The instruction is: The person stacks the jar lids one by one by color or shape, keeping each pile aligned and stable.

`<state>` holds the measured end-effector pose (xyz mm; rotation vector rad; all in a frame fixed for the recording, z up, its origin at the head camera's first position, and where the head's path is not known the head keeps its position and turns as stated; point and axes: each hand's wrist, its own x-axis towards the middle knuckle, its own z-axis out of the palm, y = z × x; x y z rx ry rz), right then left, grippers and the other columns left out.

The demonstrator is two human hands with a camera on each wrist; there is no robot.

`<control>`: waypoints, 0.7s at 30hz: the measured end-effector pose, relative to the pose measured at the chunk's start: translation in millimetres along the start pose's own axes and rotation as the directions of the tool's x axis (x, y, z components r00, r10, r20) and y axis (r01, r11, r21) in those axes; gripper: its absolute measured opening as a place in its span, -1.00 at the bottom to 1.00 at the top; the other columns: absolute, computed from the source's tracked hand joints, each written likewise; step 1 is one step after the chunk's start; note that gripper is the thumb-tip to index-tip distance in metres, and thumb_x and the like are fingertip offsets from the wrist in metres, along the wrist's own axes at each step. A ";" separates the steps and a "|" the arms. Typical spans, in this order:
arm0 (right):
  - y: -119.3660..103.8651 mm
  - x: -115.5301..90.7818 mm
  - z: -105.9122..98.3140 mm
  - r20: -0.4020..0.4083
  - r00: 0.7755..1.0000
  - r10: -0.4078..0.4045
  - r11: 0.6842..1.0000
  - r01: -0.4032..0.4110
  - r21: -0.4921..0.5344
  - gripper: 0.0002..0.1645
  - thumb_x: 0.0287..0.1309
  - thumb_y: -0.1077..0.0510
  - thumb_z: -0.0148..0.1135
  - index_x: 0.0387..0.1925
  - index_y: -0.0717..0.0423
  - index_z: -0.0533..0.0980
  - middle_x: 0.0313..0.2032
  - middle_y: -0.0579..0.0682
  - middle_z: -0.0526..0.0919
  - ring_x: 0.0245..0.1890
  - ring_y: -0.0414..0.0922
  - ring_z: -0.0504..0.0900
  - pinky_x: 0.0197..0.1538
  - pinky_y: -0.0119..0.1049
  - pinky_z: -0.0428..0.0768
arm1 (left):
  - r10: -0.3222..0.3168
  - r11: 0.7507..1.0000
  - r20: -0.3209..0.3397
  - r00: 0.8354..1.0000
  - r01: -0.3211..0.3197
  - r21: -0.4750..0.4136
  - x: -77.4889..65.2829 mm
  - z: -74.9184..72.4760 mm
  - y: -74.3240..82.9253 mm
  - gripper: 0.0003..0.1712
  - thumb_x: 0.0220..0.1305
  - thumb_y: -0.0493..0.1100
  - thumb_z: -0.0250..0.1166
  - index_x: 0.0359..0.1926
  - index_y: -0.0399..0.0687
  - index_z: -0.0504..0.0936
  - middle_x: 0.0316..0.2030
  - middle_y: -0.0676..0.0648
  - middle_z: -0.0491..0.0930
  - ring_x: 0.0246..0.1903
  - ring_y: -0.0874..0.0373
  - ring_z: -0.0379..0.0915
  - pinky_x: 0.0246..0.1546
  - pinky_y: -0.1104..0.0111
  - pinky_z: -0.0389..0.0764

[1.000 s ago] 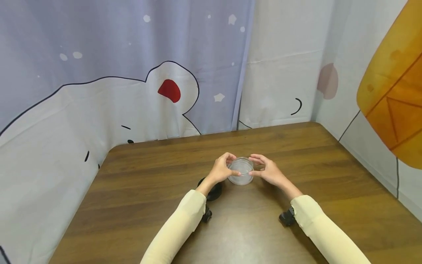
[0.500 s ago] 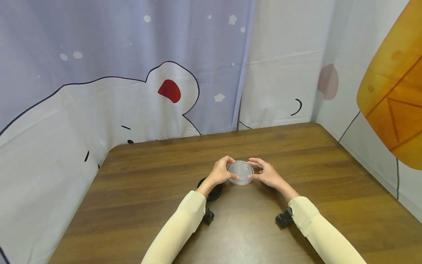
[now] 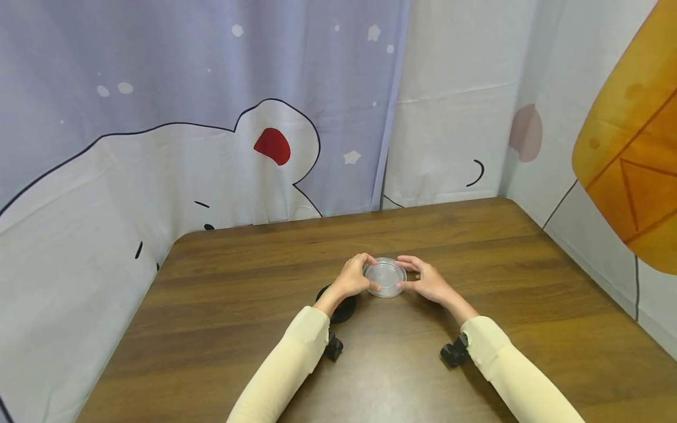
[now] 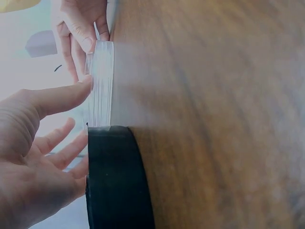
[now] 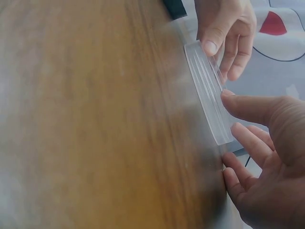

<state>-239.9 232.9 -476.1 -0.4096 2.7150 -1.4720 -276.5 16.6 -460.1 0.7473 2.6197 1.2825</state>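
A clear round petri dish [image 3: 385, 275] with ringed rims, apparently stacked in layers, sits on the wooden table. In the left wrist view the clear stack [image 4: 101, 88] shows its edge as several thin layers. My left hand [image 3: 354, 277] holds its left side, thumb at the near rim and fingers curved round the far side. From the right, my right hand [image 3: 429, 283] holds it the same way. The right wrist view shows the right thumb [image 5: 248, 106] at the top edge of the stack [image 5: 207, 93].
A black round object [image 3: 345, 309] stands on the table below my left wrist, partly hidden by it. Black wrist cameras [image 3: 455, 352] hang under both cuffs. A printed curtain [image 3: 222, 170] rises behind the wooden table [image 3: 254, 258].
Both hands have come down a little with the upper clear piece. It stood raised above the lower one and now lies level on it.
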 end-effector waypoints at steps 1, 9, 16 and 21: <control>0.0 0.0 0.0 0.001 1.000 0.000 1.000 0.000 -0.002 -0.22 0.13 0.24 0.36 0.33 0.36 0.26 0.27 0.29 0.46 0.28 0.28 0.41 0.26 0.19 0.43 | 0.002 1.000 0.003 1.000 -0.002 -0.004 0.0 0.0 -0.5 -0.35 -0.17 -0.32 0.57 0.01 -0.29 0.53 0.05 -0.27 0.55 0.14 -0.16 0.41 0.25 0.02 0.38; 0.3 -2.1 -3.7 0.019 1.000 0.019 1.000 -0.019 0.001 -0.19 0.13 0.22 0.36 0.36 0.30 0.24 0.31 0.26 0.42 0.30 0.27 0.40 0.30 0.22 0.37 | 0.013 1.000 0.014 1.000 -0.012 -0.029 1.4 0.7 -2.6 -0.34 -0.16 -0.31 0.56 0.03 -0.30 0.52 0.05 -0.27 0.55 0.16 -0.16 0.42 0.27 0.02 0.38; -0.1 -3.0 -3.8 0.015 1.000 0.025 1.000 -0.025 -0.004 -0.20 0.14 0.22 0.35 0.37 0.31 0.24 0.31 0.26 0.43 0.29 0.27 0.40 0.29 0.21 0.38 | 0.008 0.998 0.023 1.000 -0.006 -0.058 1.5 -0.6 -0.5 -0.36 -0.14 -0.31 0.55 0.04 -0.30 0.53 0.07 -0.26 0.56 0.18 -0.16 0.42 0.28 0.01 0.39; -3.2 -5.1 -6.8 -0.001 1.000 0.022 1.000 -0.022 -0.021 -0.21 0.19 0.21 0.30 0.37 0.36 0.21 0.32 0.34 0.37 0.31 0.31 0.37 0.30 0.24 0.37 | 0.040 0.999 0.016 0.999 -0.040 -0.034 -2.6 -12.3 4.4 -0.39 0.02 -0.26 0.49 0.11 -0.31 0.52 0.15 -0.28 0.54 0.24 -0.22 0.37 0.30 -0.05 0.36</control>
